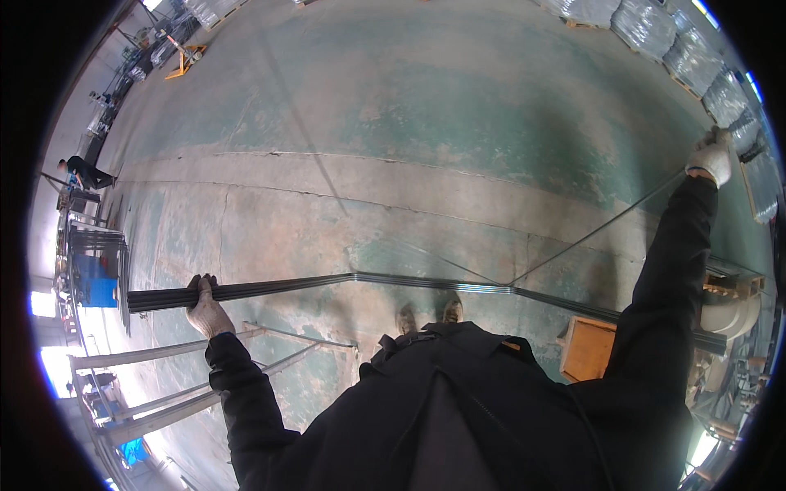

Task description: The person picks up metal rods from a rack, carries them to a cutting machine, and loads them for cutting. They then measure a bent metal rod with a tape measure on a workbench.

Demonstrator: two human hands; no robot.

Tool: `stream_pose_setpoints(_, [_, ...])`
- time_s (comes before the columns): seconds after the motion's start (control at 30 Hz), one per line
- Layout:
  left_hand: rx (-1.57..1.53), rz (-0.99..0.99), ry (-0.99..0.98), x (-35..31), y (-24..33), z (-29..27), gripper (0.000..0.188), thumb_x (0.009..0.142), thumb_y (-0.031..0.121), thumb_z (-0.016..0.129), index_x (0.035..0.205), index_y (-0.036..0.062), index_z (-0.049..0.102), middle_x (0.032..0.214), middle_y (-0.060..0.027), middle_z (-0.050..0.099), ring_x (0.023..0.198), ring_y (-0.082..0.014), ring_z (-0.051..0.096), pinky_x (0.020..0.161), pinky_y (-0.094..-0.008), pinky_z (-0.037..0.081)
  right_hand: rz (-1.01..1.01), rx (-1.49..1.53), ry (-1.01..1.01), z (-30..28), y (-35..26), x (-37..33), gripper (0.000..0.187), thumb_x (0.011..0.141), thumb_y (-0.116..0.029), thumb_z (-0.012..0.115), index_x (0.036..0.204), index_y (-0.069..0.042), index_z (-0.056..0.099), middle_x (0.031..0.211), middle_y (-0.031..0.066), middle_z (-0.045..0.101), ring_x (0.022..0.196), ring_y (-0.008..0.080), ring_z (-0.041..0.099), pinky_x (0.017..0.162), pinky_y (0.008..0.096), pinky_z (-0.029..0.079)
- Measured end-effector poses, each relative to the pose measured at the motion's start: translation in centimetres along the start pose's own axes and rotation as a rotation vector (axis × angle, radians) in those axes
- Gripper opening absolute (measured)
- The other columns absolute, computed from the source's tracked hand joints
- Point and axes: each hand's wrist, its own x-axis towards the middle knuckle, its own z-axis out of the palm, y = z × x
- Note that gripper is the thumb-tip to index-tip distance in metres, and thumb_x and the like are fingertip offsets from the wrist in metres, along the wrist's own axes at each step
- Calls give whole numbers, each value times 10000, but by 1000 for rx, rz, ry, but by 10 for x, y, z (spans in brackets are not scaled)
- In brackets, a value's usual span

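Observation:
A bundle of long, thin dark metal bars (282,288) stretches across in front of my body. Narrow bands seem to circle it at two places, where its line looks kinked. My gloved left hand (210,309) is closed around the bundle near its left end. Far out to the right, my raised right hand (711,157), also gloved, is closed on a thin dark strap or wire (602,222). This strap runs taut and slanting down to the bundle at the right-hand band. Under my right arm, the right part of the bundle is partly hidden.
A metal frame stand (164,356) is at lower left, and an orange-brown box (588,349) sits under the bundle at right. Wrapped pallet loads (643,29) line the far right. A yellow pallet jack (187,61) and a bent-over person (86,172) are at left.

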Motion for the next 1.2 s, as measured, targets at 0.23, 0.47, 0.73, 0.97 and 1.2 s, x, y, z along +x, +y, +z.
stream_pose_setpoints(0.23, [-39,-2,-3,-3,-1,5,261,1078,24,688,1318,-78,695,1202,-154,759,1078,-237,753,1012,-343,616,-134,1,24,-33,-66,5,275,1107,-315,647,1055,-47,679,816,-11,576,661,130,478,612,302,374])
stream_pose_setpoints(0.47, [-60,10,-30,-3,0,13,281,1072,32,698,1325,-89,691,1213,-161,755,1091,-245,755,1010,-339,624,-184,6,-261,46,-100,-157,251,1171,-270,584,1108,-47,680,870,25,615,723,135,501,665,295,406])
stream_pose_setpoints(0.73, [-53,7,-28,-6,0,9,285,1066,36,710,1316,-99,695,1221,-176,757,1104,-251,759,1006,-341,629,33,414,-681,205,-61,-388,294,1131,-280,675,1260,-21,729,934,28,680,732,111,548,589,278,440])
stream_pose_setpoints(0.97, [-17,29,-15,-14,0,2,282,1065,55,720,1301,-99,706,1186,-189,776,1055,-257,777,996,-353,631,187,629,-1007,281,-29,-557,130,1078,-106,681,1143,-23,758,996,63,763,812,164,673,740,315,564])
stream_pose_setpoints(1.2, [-25,40,-2,-16,0,-2,266,1058,39,727,1283,-102,712,1144,-190,788,1040,-257,781,996,-358,626,232,393,-1405,303,-55,-692,182,1013,-183,769,1028,-4,798,835,163,769,770,286,756,721,397,606])
